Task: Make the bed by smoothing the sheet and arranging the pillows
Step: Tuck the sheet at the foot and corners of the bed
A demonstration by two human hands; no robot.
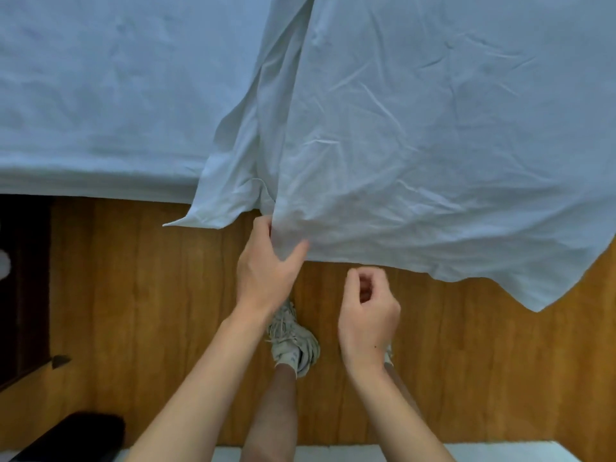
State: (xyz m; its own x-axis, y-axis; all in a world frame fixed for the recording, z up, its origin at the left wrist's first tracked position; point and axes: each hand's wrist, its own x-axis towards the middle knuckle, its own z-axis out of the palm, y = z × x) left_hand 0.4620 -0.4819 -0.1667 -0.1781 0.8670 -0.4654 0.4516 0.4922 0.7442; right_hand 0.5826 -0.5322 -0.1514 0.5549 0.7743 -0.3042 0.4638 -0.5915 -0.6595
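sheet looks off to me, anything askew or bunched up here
Yes. The top sheet is creased, lies askew and spills past the mattress edge over the wooden floor. A loose fold bunches where the left hand pinches it; the right hand holds nothing.

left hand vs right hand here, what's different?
The left hand pinches the hem of the loose pale blue sheet; the right hand holds nothing. The left hand touches the cloth, while the right hand sits just below the sheet's edge, fingers curled. The left reaches further toward the bed than the right. Both are bare, above the wooden floor.
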